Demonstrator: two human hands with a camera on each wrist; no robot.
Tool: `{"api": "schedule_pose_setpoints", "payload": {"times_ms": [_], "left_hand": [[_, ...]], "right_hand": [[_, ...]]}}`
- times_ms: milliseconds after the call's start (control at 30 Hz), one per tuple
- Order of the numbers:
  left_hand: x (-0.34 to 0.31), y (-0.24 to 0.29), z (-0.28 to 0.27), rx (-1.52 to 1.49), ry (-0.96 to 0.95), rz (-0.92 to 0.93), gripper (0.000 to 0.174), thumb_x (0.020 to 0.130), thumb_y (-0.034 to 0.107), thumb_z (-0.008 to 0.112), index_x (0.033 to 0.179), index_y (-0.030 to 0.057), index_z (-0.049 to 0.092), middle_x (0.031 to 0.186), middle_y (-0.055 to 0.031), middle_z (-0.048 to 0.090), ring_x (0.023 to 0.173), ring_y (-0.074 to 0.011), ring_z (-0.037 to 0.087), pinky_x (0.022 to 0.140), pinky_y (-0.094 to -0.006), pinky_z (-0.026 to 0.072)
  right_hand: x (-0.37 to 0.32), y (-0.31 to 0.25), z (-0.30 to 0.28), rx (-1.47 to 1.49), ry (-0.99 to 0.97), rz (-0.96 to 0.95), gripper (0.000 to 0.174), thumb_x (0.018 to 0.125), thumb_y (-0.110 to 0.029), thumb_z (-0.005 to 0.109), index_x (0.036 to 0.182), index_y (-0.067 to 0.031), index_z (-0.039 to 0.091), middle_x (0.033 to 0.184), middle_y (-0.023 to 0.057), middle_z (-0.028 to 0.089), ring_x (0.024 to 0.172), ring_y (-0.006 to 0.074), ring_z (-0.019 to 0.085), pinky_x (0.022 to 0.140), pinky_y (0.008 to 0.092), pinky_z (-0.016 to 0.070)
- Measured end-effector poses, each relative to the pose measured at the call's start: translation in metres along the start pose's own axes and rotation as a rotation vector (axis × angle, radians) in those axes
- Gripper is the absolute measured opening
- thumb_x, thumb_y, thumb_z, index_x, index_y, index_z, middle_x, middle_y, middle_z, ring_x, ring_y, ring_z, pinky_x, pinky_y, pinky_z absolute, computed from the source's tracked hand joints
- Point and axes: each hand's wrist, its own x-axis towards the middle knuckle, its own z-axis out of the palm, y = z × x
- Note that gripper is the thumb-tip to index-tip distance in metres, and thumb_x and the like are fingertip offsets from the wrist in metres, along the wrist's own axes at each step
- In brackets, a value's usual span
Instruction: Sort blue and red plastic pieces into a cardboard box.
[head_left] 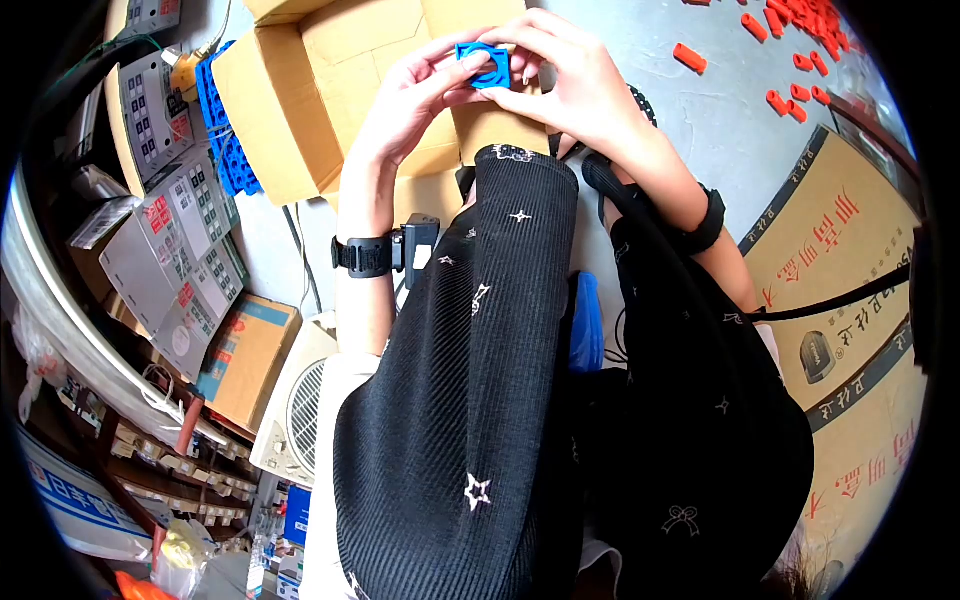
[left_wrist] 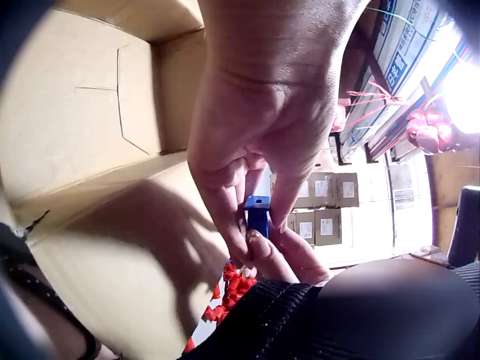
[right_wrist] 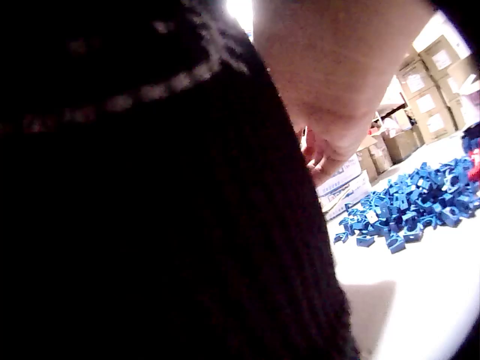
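Note:
Both hands meet around a small blue square plastic piece [head_left: 491, 66], seen edge-on in the left wrist view [left_wrist: 258, 215]. The left hand [head_left: 408, 98] pinches its left side, thumb lying over the face. Fingers of the right hand [head_left: 572, 78] grip the piece from the right, thumb at its lower edge. In the left wrist view the left hand [left_wrist: 262, 127] reaches down to the piece from above. Dark cloth covers much of the right wrist view; part of the right hand [right_wrist: 330, 142] shows there, and the piece is hidden.
An open cardboard box [head_left: 270, 120] stands beyond the left hand. Red tubular parts [head_left: 690, 58] lie on the floor at the upper right. A pile of blue parts [right_wrist: 412, 202] shows in the right wrist view. Flat cartons [head_left: 850, 250] are at the right, a fan heater [head_left: 300, 400] at the left.

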Motion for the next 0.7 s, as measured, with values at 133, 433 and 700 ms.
{"api": "schedule_pose_setpoints", "payload": {"times_ms": [133,433,700], "left_hand": [[-0.006,0.006,-0.007,0.198,0.166,0.024,0.04,0.084,0.02,0.07,0.116,-0.0015,0.059,0.098,-0.0096,0.068,0.086,-0.0152,0.067,0.08,-0.0299,0.0547],[-0.019,0.01,-0.019,0.214,0.167,0.016,0.029,0.08,0.013,0.073,0.103,-0.0017,0.066,0.092,-0.0114,0.069,0.085,-0.0144,0.067,0.078,-0.0263,0.0548],[-0.031,-0.021,-0.087,0.306,0.334,-0.183,0.028,0.077,0.017,0.075,0.101,0.0025,0.069,0.089,-0.0069,0.07,0.082,-0.0108,0.066,0.075,-0.0237,0.0536]], "right_hand": [[0.0,0.005,0.006,-0.072,0.005,-0.035,0.038,0.072,-0.015,0.075,0.106,-0.005,0.061,0.092,0.0076,0.058,0.075,0.0182,0.064,0.069,0.0287,0.0548],[-0.001,-0.007,0.024,0.019,-0.09,0.008,0.039,0.072,-0.008,0.076,0.107,-0.0043,0.059,0.09,0.0054,0.054,0.076,0.0129,0.06,0.07,0.0236,0.0518],[0.001,0.001,0.017,-0.135,-0.024,-0.047,0.046,0.072,-0.026,0.076,0.108,-0.0069,0.055,0.099,0.0085,0.057,0.081,0.0194,0.064,0.072,0.0318,0.0541]]}}
